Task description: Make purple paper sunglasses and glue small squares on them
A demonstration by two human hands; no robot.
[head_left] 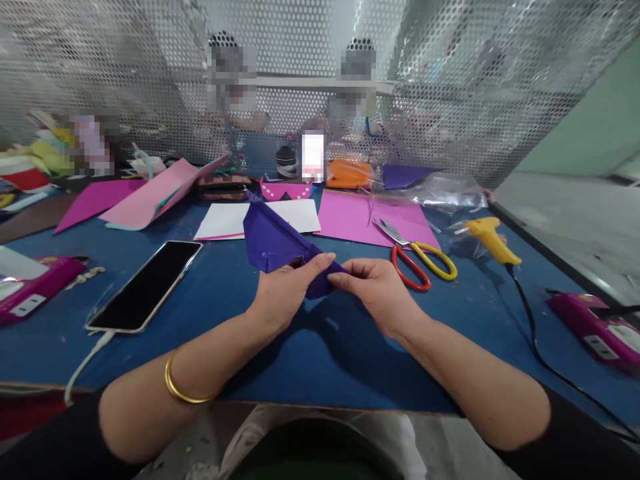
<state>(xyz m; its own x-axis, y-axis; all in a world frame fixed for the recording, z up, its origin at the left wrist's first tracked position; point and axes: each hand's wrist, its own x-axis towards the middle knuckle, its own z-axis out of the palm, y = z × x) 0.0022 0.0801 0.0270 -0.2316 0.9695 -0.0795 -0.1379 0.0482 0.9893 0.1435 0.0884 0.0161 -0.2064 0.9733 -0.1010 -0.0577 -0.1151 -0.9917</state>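
A dark purple sheet of craft foam or paper [273, 233], folded along its upper edge, is held up above the blue table. My left hand [287, 287] grips its lower middle, thumb pressed on the near side. At its right end, my right hand [373, 287] pinches the folded edge between thumb and fingers. The two thumbs almost meet. Scissors [413, 253] with one red and one yellow handle lie just beyond my right hand, blades apart. White sheets [220, 220] lie behind the purple piece, partly covered by it.
A charging phone [147, 287] lies on the left. A yellow glue gun [493, 240] with a black cord rests at right, near a magenta power strip [595, 327]. Pink sheets [155, 197] and a pink-purple sheet [350, 213] lie further back. Perforated metal [300, 40] walls off the far side.
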